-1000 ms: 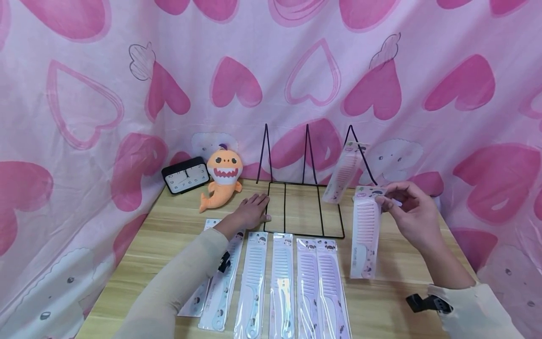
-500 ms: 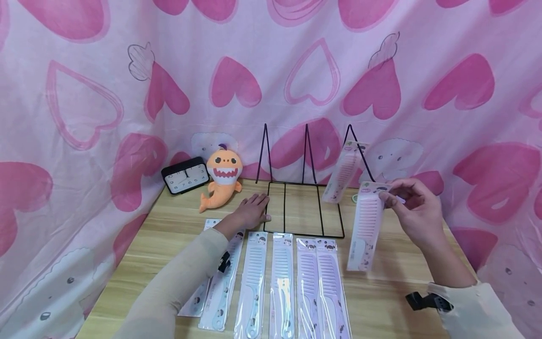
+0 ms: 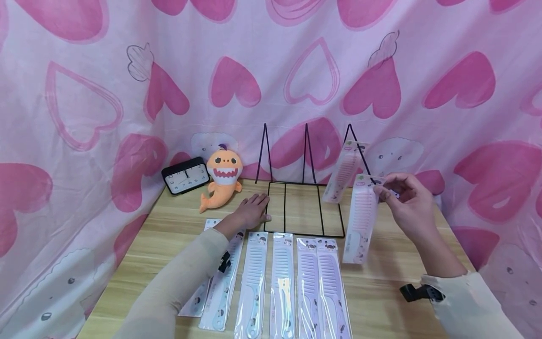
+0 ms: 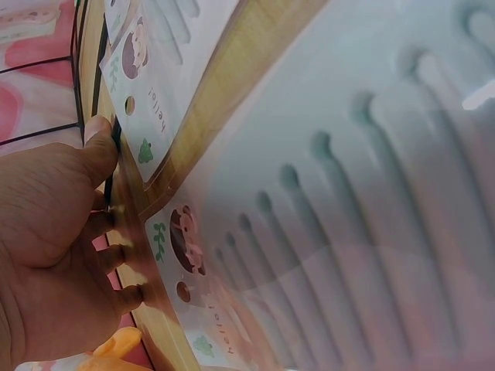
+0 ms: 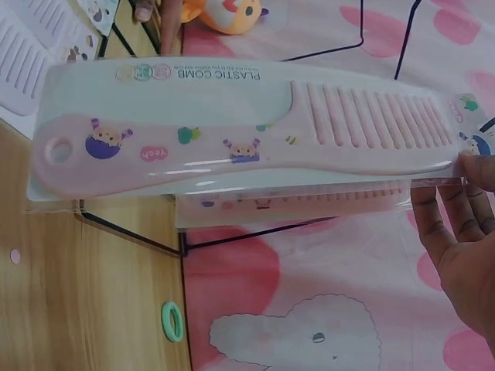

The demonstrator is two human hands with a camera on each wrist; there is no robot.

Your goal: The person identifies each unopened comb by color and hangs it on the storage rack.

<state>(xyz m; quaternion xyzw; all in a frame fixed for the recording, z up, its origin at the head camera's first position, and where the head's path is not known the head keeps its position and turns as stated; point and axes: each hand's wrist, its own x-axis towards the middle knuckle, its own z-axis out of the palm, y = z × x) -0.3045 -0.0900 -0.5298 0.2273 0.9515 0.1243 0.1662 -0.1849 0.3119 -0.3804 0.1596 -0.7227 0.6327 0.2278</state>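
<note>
My right hand (image 3: 410, 207) pinches the top of a bagged pink comb (image 3: 361, 221), which hangs upright above the table. The bag's header overlaps the front end of the right prong on a black wire rack (image 3: 305, 234). Another bagged pink comb (image 3: 345, 172) hangs farther back on that prong. In the right wrist view, the held comb (image 5: 232, 147) lies across the picture, thumb and fingers at its header end. My left hand (image 3: 252, 211) rests flat with fingers extended at the rack's left side; in the left wrist view, the hand (image 4: 58, 247) is beside bagged blue combs (image 4: 325, 232).
Bagged blue combs (image 3: 254, 278) and two bagged purple combs (image 3: 332, 282) lie in a row before the rack. A black alarm clock (image 3: 186, 175) and an orange shark plush (image 3: 224, 174) stand back left. A green ring (image 5: 172, 321) lies right of the rack.
My right hand has raised the pink comb and brought it slightly left, so its header now meets the right prong's end in view. The left hand has stayed in place.
</note>
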